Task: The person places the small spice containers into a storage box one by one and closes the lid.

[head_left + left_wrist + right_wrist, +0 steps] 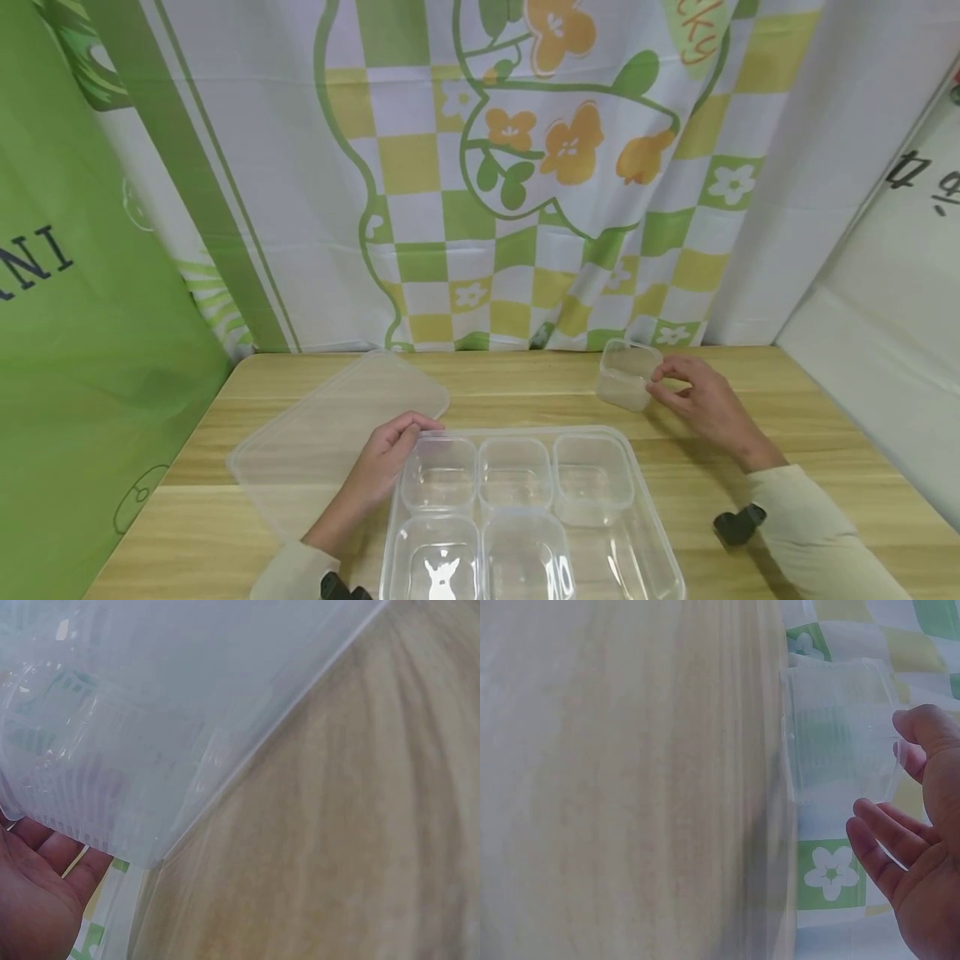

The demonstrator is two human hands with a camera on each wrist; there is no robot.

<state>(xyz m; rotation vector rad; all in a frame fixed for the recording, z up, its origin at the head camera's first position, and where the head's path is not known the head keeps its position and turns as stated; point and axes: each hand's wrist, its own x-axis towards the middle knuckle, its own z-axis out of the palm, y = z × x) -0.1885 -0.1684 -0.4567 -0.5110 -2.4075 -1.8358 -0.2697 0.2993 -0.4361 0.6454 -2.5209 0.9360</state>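
A large clear plastic box (660, 550) lies in front of me, with several small clear containers (442, 475) set inside it. My left hand (378, 462) holds its far left corner. In the left wrist view, the fingers (86, 870) reach round outside the box wall (165, 772); the thumb is out of sight there. Farther back on the right stands one more small clear container (626, 375), apart from the box. My right hand (708, 404) pinches its right rim between thumb and index finger. In the right wrist view, the other fingers (885, 855) hang free below the container (840, 735).
A flat, translucent lid (322, 442) lies on the wooden table (517, 383), left of the box. Behind the table's back edge hangs a checked, flowered curtain (480, 225). A green cloth (90, 333) hangs at the left and a white sheet (885, 333) at the right.
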